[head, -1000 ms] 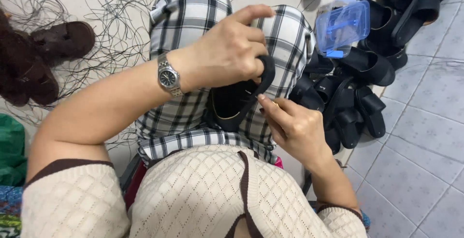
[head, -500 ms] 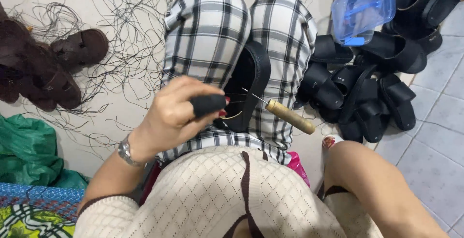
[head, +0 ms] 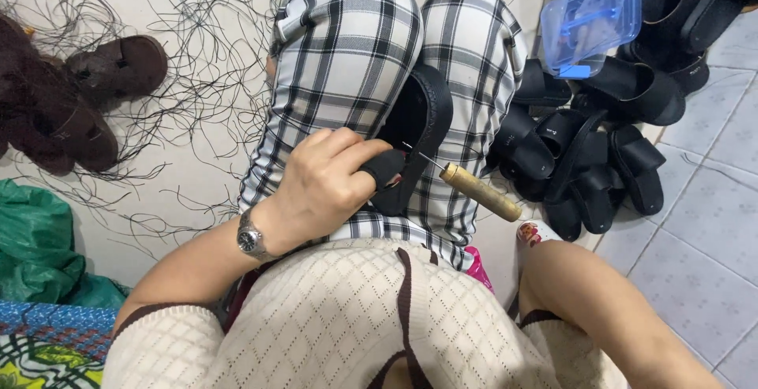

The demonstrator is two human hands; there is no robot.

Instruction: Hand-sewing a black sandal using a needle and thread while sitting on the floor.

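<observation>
The black sandal [head: 418,132] stands wedged between the person's knees in plaid trousers [head: 347,65], at the centre of the frame, sole edge facing up. An awl with a wooden handle [head: 479,191] is stuck into it near its lower end, the thin metal shaft entering just right of the left hand [head: 328,180]; nothing holds the handle, which juts out toward the lower right. I judge the stitching to be under way but unfinished: the tool sits in the sole, and how many stitches are already in cannot be made out.

The left hand is closed around the lower part of the sandal, a dark cover over the thumb [head: 381,169] pressing against the shoe right beside the awl's shaft. A wristwatch [head: 251,239] sits on that wrist. The right hand is out of view; only the forearm [head: 608,310] shows at the lower right, so its grip cannot be told.

A heap of black sandals [head: 584,144] lies on the floor at the right, with a blue plastic box [head: 592,14] on top. Loose black thread [head: 197,57] sprawls across the floor at upper left, beside brown sandals [head: 87,97].
</observation>
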